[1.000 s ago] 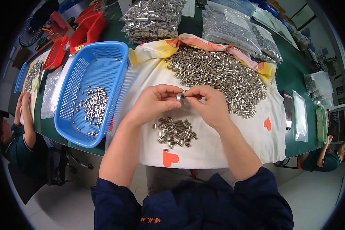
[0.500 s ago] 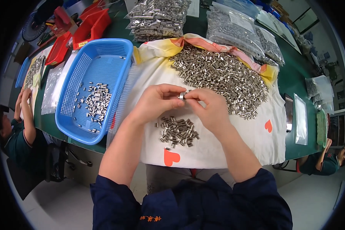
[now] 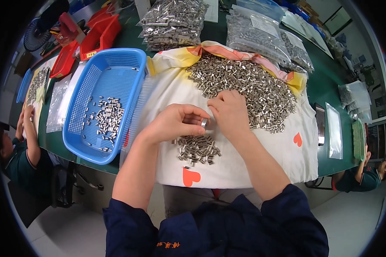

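Metal sleeve (image 3: 204,123), small and silvery, pinched in left hand (image 3: 176,124) fingertips above a white cloth (image 3: 253,158) | right hand (image 3: 230,112) curled beside it, grip unclear | small sleeve pile (image 3: 197,150) just below; large heap (image 3: 244,88) behind | blue basket (image 3: 105,103) of sleeves to the left | green table (image 3: 326,90).

Green worktable (image 3: 326,92) fills upper view; pale grey floor (image 3: 356,214) below; seated co-workers at both sides.
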### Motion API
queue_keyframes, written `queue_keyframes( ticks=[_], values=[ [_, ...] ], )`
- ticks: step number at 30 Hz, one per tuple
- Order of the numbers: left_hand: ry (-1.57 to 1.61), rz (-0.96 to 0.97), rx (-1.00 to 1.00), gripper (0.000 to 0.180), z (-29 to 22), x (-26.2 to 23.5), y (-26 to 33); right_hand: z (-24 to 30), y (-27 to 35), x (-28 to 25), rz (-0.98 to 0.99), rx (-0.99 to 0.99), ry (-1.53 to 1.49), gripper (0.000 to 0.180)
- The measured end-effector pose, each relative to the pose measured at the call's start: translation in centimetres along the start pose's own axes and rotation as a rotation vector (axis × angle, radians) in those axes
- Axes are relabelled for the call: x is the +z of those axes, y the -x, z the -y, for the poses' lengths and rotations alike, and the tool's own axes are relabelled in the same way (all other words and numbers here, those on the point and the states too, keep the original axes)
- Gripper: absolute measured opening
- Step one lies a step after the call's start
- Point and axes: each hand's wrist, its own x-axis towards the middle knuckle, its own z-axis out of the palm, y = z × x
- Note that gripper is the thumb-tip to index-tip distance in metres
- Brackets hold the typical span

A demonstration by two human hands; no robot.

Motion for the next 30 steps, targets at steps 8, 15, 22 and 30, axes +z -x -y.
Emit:
queue_keyframes(
  ticks=[8, 15, 22, 30],
  values=[
    [0.229, -0.235, 0.08, 0.035, 0.5, -0.4, -0.8, 1.3, -0.4, -2.4, 0.158, 0.5, -0.876, 0.007],
    [0.184, -0.206, 0.085, 0.036, 0.5, -0.3, -1.0, 1.7, 0.0, -2.1, 0.056, 0.287, -0.712, 0.007],
    [-0.08, -0.293, 0.039, 0.032, 1.0, 0.2, -0.8, 2.0, 0.5, -1.4, -0.046, 0.038, -0.346, 0.006],
    [0.101, -0.249, 0.044, 0.035, 0.5, 0.2, -0.6, 2.2, 0.4, -2.2, 0.051, 0.233, -0.539, 0.006]
  ],
)
